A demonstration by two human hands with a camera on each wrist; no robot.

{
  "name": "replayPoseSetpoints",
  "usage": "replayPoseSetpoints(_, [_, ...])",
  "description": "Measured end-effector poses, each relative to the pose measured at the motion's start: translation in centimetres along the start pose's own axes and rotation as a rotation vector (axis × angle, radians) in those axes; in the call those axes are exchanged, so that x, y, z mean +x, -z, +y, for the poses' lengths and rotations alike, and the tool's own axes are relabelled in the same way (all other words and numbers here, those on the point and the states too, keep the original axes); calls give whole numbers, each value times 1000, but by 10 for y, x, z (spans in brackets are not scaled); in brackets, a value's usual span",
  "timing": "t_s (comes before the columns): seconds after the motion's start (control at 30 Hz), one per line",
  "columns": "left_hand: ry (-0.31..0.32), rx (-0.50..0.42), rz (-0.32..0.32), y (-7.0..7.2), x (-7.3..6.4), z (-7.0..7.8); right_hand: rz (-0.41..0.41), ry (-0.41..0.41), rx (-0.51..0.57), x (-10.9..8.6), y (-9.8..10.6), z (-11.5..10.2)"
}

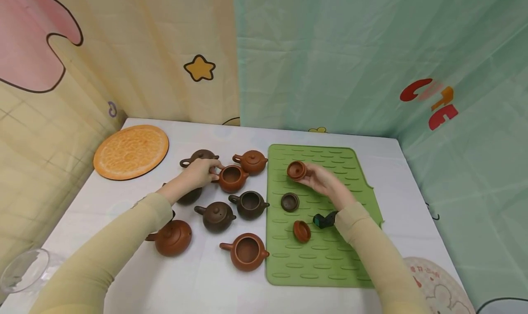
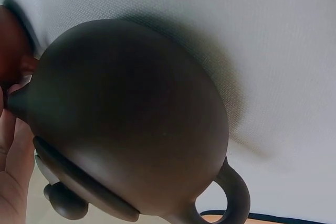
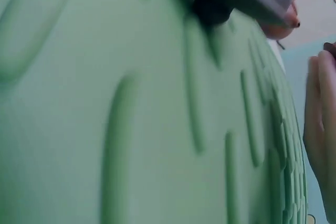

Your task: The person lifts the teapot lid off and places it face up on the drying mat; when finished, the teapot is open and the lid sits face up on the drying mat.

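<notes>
Reddish-brown lid (image 1: 296, 170) is pinched in the right hand (image 1: 319, 179) over the far left part of the green mat (image 1: 330, 272); the left hand (image 1: 202, 172) pinches the handle of an uncovered reddish teapot (image 1: 232, 180), left of the mat's left edge. Judging by this, the step is steadying pot and lid; joining them would call for turning the lid rim-down and keeping the pot level. Two more lids, dark (image 1: 290, 202) and reddish (image 1: 302, 231), lie near the mat's left edge. White tabletop (image 1: 202, 286) carries an orange disc (image 1: 132, 151) at its far left corner; pale curtains (image 1: 338, 52) stand behind the far edge.
</notes>
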State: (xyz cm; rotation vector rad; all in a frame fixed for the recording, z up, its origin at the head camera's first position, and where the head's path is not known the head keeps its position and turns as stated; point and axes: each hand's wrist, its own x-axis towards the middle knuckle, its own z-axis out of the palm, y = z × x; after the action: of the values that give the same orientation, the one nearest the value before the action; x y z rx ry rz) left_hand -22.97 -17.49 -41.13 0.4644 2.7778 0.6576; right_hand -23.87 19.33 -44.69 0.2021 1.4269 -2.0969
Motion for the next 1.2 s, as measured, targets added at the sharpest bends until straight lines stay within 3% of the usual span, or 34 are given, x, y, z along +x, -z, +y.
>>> replayPoseSetpoints(0.1, [-6,6,7,1,0,1,27,3,6,-2,4,4])
replayPoseSetpoints(0.3, [3,7,7,0,0,1,93,27,-392,1,4,8])
replayPoseSetpoints(0.43, [9,5,3,0,0,1,174,64,-520,3,-2,9])
replayPoseSetpoints(0.63, [6,3,3,-2,0,2,256,100,-600,3,-6,10])
replayPoseSetpoints(1.2, [12,4,0,-1,1,1,230,88,-747,-2,-8,10])
